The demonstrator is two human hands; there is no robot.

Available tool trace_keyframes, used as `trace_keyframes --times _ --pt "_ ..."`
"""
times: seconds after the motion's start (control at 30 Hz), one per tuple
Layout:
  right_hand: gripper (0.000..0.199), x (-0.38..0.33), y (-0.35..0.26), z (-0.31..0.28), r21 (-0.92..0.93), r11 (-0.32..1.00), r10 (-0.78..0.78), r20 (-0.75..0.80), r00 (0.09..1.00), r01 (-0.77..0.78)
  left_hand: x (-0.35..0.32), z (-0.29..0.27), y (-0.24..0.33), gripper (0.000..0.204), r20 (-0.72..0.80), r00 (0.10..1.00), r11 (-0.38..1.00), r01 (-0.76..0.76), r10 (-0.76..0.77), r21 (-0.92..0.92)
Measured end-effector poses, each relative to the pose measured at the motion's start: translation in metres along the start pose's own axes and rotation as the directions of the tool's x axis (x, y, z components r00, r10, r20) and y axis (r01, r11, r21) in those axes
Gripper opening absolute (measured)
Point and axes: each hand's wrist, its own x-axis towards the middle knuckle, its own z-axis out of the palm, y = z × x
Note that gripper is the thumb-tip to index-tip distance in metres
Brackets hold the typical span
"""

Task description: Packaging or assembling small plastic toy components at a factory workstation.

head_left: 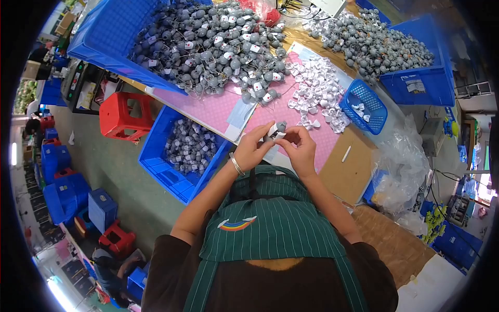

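Observation:
My left hand (253, 147) and my right hand (300, 147) meet in front of my chest over the pink mat (218, 109). Both pinch one small grey round part (277, 128) with a white tag on it. A silver bracelet sits on my left wrist. Just beyond my hands lies a heap of loose white tags (317, 93). A big pile of grey tagged parts (218, 47) spreads across the mat and into a blue bin (104, 41).
A small blue basket (364, 106) holds a few white tags on the right. Another blue bin (179, 177) with grey tagged parts stands on the floor to my left, beside a red stool (125, 117). More grey parts (369, 41) fill a blue tray at the far right.

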Motion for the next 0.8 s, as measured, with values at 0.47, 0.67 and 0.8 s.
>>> trace_keyframes --times 0.47,0.67,0.8 --pt "0.036 0.006 0.017 -0.004 0.175 0.902 0.328 0.320 0.889 -0.395 -0.016 -0.001 -0.007 0.052 -0.007 0.989 0.975 0.148 -0.149 0.163" --pt "0.032 -0.004 0.018 0.007 0.300 0.865 0.321 0.285 0.903 -0.402 -0.016 0.001 -0.004 0.050 -0.083 0.981 0.977 0.183 -0.174 0.112" --pt "0.032 -0.007 0.020 0.019 0.419 0.809 0.340 0.235 0.910 -0.411 -0.013 -0.007 0.002 0.044 -0.059 0.989 0.944 0.149 -0.138 0.295"
